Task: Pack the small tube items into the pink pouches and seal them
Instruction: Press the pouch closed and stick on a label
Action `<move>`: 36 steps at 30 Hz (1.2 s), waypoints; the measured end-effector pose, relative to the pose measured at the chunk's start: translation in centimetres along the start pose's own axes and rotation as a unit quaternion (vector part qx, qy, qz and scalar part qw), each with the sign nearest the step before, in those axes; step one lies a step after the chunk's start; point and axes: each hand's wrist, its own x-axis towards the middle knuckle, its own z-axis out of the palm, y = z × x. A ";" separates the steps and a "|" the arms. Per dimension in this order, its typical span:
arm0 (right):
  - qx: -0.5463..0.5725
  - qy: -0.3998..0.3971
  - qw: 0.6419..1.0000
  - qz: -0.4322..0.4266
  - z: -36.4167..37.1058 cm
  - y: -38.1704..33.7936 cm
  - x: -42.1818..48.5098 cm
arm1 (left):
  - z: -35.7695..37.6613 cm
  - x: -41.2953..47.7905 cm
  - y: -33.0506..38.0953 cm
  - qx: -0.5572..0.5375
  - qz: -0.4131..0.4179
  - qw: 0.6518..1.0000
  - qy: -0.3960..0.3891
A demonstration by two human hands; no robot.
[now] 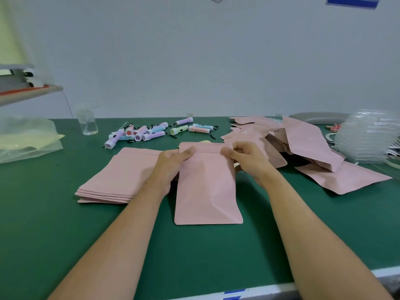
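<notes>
Pink pouch (207,191), one, top edge pinched by fingers (187,153) of left hand (171,167) and right hand (249,161).

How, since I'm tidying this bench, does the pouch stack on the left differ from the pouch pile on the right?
The left stack lies flat with edges aligned; the right pile is jumbled, pouches crossing at different angles. The left stack is low and even; some pouches in the right pile tilt up. Both are the same pink and rest on the green table.

Left hand (171,167) hides part of pouch stack (118,177); top edge crops blue sign (352,2).
</notes>
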 end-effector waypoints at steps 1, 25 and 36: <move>-0.002 0.000 1.000 0.000 0.0 0.1 0.0 | 0.0 0.1 -0.1 0.009 0.001 1.000 -0.003; -0.086 -0.089 0.992 -0.012 0.6 0.5 -0.6 | 0.0 0.6 -1.0 0.147 0.110 0.981 -0.054; -0.132 -0.114 0.985 -0.014 -0.7 0.4 -0.8 | -1.3 0.5 -1.3 0.140 0.056 0.977 -0.149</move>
